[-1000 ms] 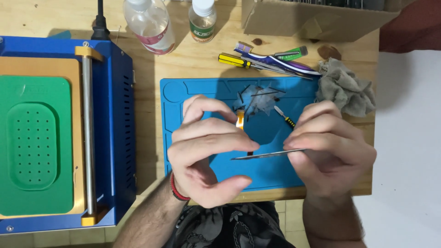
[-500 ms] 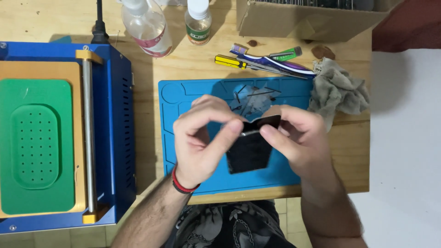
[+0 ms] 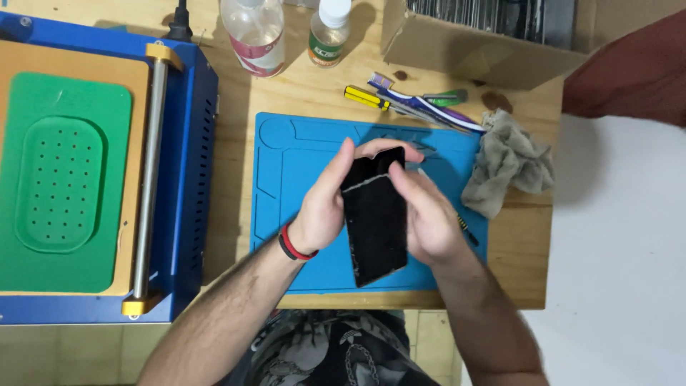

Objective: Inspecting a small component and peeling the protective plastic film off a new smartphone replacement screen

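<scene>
Both hands, left hand and right hand, clasp a black phone over the blue work mat, whose near edge lies bare. A grey rag sits at 2 o'clock, screwdrivers and bottles at 12, a blue machine at 9. Half a second ago the phone was held lower and more tilted.
</scene>
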